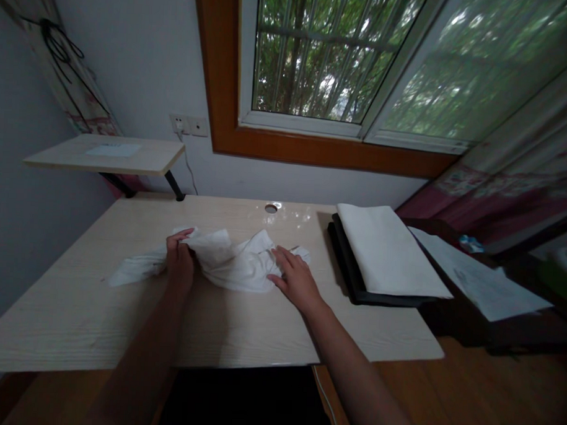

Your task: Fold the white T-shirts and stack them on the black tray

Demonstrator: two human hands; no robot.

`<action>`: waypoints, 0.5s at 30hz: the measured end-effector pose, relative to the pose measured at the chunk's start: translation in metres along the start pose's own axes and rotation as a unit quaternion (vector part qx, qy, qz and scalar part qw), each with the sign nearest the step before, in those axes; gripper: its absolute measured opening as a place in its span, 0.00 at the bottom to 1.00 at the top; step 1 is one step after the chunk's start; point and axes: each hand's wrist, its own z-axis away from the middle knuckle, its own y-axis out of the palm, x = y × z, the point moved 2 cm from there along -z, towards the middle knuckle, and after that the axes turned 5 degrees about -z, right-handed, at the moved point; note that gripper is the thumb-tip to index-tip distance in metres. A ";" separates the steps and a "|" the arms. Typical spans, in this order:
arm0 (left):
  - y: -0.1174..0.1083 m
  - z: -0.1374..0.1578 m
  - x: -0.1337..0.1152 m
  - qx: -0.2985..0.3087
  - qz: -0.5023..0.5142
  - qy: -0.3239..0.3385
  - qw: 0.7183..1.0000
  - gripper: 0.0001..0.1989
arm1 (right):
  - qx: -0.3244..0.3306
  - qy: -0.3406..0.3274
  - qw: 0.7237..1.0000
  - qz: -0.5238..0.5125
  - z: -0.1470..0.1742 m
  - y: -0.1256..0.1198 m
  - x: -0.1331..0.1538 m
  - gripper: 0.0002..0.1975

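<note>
A crumpled white cloth point(238, 260), perhaps a garment, lies stretched sideways across the pale wooden desk point(270, 336). My left hand point(179, 261) grips its left part, with fingers curled around a fold and the thumb side lifted a little. One end of the cloth trails out to the left beyond that hand. On the cloth's right part rests my right hand point(297, 278), its fingers stretched out and the thumb apart. What lies beneath my right palm is hidden.
Black folders topped by a white sheet point(393, 253) lie at the desk's right. Loose papers point(481, 275) sit on dark furniture beyond. A raised shelf point(104, 156) on black legs stands at the back left. Near the back edge is a round cable hole point(271, 208).
</note>
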 end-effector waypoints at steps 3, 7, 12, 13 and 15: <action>0.007 0.004 -0.008 0.036 -0.008 0.010 0.999 0.06 | 0.006 0.017 1.000 0.004 0.001 0.001 -0.003 0.33; 0.008 0.008 -0.014 0.057 -0.001 -0.004 0.998 0.07 | -0.010 0.009 1.000 0.019 0.002 0.000 -0.004 0.20; 0.001 0.005 -0.014 0.004 -0.013 -0.006 1.000 0.08 | -0.146 0.029 0.989 -0.005 0.007 -0.012 -0.007 0.13; 0.000 0.004 -0.014 -0.017 -0.011 -0.008 1.000 0.07 | -0.192 0.037 0.981 -0.012 0.010 -0.015 -0.008 0.12; -0.002 0.004 -0.015 -0.057 0.014 -0.013 0.998 0.06 | -0.278 0.041 0.959 -0.025 0.014 -0.020 -0.011 0.12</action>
